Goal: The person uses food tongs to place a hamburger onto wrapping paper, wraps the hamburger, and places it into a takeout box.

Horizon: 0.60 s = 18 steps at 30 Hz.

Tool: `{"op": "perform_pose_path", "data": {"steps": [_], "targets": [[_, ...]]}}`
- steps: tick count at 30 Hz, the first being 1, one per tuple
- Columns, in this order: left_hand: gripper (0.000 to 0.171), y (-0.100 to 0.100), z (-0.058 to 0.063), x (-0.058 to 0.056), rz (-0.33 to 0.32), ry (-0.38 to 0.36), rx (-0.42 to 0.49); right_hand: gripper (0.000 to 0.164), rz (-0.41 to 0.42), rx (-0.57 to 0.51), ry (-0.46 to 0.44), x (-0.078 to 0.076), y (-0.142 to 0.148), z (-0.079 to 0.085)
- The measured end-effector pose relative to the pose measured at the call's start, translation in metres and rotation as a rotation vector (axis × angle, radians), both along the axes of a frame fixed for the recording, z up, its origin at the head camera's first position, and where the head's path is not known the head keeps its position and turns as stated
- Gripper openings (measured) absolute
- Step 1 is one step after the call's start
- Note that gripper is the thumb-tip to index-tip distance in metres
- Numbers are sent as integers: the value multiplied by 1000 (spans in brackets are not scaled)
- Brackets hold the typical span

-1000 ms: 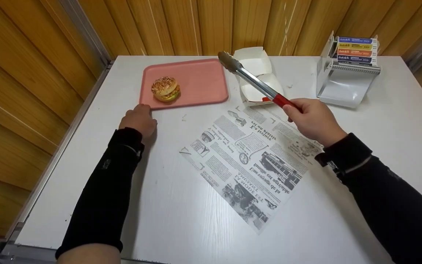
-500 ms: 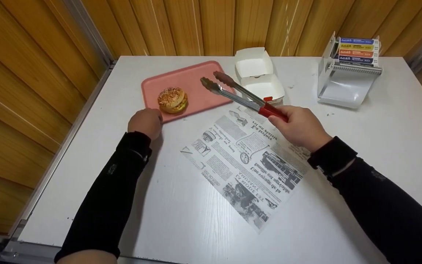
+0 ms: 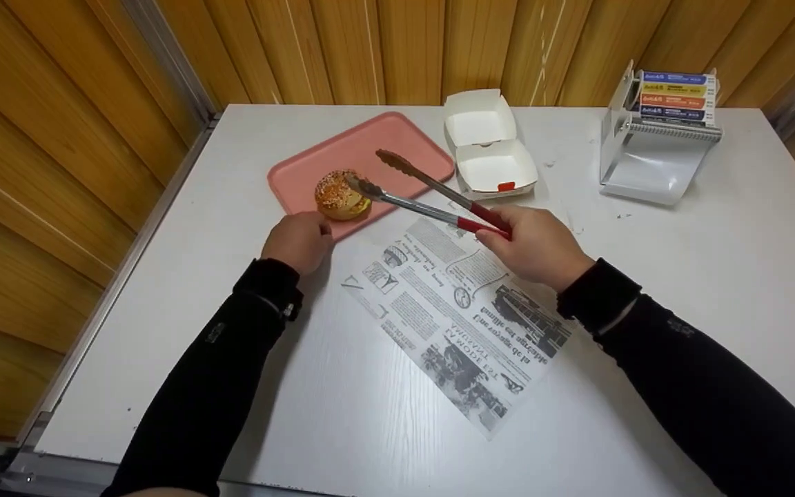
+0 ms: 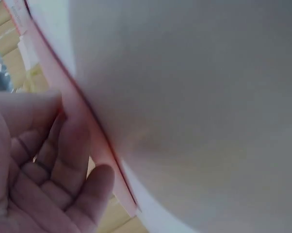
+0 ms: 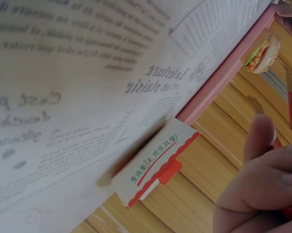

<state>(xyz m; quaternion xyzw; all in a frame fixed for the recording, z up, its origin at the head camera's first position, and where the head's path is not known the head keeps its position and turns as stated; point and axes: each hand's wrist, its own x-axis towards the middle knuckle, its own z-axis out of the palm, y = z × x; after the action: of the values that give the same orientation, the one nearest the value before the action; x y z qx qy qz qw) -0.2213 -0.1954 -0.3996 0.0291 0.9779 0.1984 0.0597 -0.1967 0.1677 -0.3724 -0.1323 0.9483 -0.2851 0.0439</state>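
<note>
The burger (image 3: 339,198) lies nearer the left hand (image 3: 297,243)

The left hand pinches the tray (image 3: 397,134) by its near corner; the burger sits on it, just beyond. Parted tongs (image 3: 418,206) angle leftward, one tip overlapping it, contact unclear; the right hand (image 3: 535,243) grips them.

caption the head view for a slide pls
Left hand at a corner of the pink tray, right hand holding red-handled tongs spread apart near the burger.

Gripped the pink tray (image 4: 77,99) by its edge near one corner with the curled fingers of the left hand (image 4: 39,179), beside white tabletop (image 4: 194,107) stretching from the tray's lower edge, against blurred wooden boards (image 4: 114,219).
</note>
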Motion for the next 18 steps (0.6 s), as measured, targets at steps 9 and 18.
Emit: {"op": "perform_pose_path", "data": {"steps": [9, 18], "targets": [[34, -39, 2, -11, -22, -49, -96, 42, 37, 12, -35, -2, -10, -3], [25, -37, -4, -9, -25, 41, -228, 30, 49, 47, -41, -5, -25, -6]]}}
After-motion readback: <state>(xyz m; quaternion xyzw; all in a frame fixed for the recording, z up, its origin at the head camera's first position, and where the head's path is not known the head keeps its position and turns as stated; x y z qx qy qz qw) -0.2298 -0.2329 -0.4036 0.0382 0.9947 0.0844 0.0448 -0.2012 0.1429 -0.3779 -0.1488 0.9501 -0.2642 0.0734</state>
